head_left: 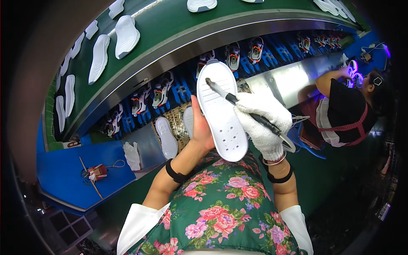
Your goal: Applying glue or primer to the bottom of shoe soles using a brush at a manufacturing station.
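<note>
"How many loose, white, oblong soles [221, 111] are you seeing below the flat green conveyor belt [168, 22]?"
"Three: one is being held, two are lying."
"Slim, black-and-grey brushes [220, 91]?"
"I'm counting one."
"Black elastic armbands [174, 172]?"
"Two are being worn."
"White cloth gloves [265, 121]?"
"Two: one is being worn, one is lying loose."
"Thin wooden sticks [94, 184]?"
"One is lying there."

Glare on steel surface [284, 86]; edges bent, dark.
</note>
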Motion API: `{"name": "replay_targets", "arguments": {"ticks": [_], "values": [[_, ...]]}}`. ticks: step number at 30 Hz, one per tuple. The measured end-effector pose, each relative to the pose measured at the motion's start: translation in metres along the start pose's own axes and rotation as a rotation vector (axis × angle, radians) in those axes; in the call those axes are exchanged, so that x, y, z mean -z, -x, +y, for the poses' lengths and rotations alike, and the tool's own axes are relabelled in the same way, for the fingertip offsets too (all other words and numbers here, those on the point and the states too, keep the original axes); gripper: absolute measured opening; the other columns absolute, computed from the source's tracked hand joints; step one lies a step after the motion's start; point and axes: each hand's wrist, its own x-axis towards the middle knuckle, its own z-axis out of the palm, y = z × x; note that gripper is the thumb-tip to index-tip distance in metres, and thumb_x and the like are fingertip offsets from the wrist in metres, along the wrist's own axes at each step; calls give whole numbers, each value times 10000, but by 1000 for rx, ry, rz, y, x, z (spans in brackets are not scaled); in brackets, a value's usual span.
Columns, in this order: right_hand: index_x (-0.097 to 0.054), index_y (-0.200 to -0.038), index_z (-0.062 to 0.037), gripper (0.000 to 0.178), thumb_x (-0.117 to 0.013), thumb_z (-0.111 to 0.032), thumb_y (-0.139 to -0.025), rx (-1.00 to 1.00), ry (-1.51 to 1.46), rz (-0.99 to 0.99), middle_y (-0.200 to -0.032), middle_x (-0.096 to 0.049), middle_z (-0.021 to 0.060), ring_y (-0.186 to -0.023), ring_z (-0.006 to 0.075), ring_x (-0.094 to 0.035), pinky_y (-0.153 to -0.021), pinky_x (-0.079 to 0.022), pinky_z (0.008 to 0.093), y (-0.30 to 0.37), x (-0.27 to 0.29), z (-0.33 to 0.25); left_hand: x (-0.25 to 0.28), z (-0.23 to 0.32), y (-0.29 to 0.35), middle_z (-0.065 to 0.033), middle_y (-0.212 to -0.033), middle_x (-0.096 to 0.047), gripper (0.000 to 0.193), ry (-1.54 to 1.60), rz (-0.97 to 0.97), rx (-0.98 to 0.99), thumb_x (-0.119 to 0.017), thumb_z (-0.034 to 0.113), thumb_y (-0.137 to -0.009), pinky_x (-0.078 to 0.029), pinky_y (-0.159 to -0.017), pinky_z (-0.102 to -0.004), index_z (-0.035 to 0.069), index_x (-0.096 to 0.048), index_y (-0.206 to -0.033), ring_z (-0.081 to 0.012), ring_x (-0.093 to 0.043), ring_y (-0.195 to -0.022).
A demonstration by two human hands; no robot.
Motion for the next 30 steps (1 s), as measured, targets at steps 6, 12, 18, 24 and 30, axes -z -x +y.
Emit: {"name": "replay_targets", "arguments": {"ticks": [6, 12, 18, 24, 30], "values": [[-735, -1080, -27, 421, -744, -24, -659, 343, 382, -78, -1087, -726, 138, -923, 297, -686, -785, -558, 377, -15, 6, 5, -8, -17, 0, -126, -1489, -477, 936, -334, 68, -116, -217, 807, -927, -389, -1133, -455, 102, -347, -1531, -300, -490, -1346], [-749, -1010, -60, 303, -781, -1, -715, 302, 173, -263, -1023, -740, 129, -886, 277, -704, -774, -558, 371, 4, -10, -12, 21, -7, 0, -131, -1478, -490, 974, -384, 71, -62, -190, 829, -910, -413, -1116, -443, 89, -344, -1525, -301, -512, -1324], [-742, -1003, -47, 306, -754, 21, -704, 261, 189, -30, -1039, -733, 136, -902, 290, -693, -780, -561, 363, -4, 0, 10, 26, 0, -4, -145, -1311, -600, 1006, -120, -508, 13, -209, 870, -873, -500, -1017, -434, 78, -429, -1454, -293, -622, -1162], [-757, -975, -65, 224, -752, -57, -751, 285, 22, -238, -1006, -743, 113, -867, 274, -704, -794, -565, 360, 11, -14, 1, 38, 10, -5, -155, -1347, -566, 969, -51, -365, -134, -254, 852, -886, -476, -1046, -443, 89, -420, -1459, -289, -589, -1197], [-752, -940, -69, 250, -772, -29, -694, 326, 133, -177, -980, -748, 104, -853, 291, -703, -766, -556, 364, 12, -12, 8, 23, 11, -10, -165, -1268, -610, 983, -170, 205, -210, -276, 870, -866, -520, -971, -443, 92, -427, -1449, -302, -632, -1094]]}}
